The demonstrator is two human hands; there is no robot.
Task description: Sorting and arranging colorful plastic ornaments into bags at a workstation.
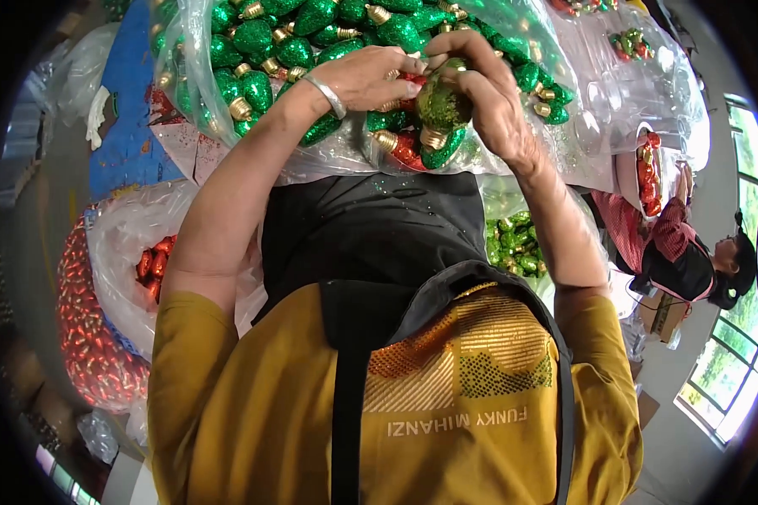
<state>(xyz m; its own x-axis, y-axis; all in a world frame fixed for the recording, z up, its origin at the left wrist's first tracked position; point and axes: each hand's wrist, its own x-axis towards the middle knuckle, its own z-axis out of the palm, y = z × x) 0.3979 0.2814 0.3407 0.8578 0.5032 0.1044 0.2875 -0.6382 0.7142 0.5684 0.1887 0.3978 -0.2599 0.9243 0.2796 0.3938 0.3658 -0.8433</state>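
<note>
Gripping a green glittered bulb ornament [440,105] with a gold cap, the right hand [488,93] is seen curled closed around its top and side. The left hand [370,77], marked by a silver bracelet [327,94] at the wrist, is closed on red and green bulbs [404,150] just beside it. Both hands are held over a clear plastic bag [185,101] filled with green bulbs. A second bag of red bulbs [153,265] lies lower left.
</note>
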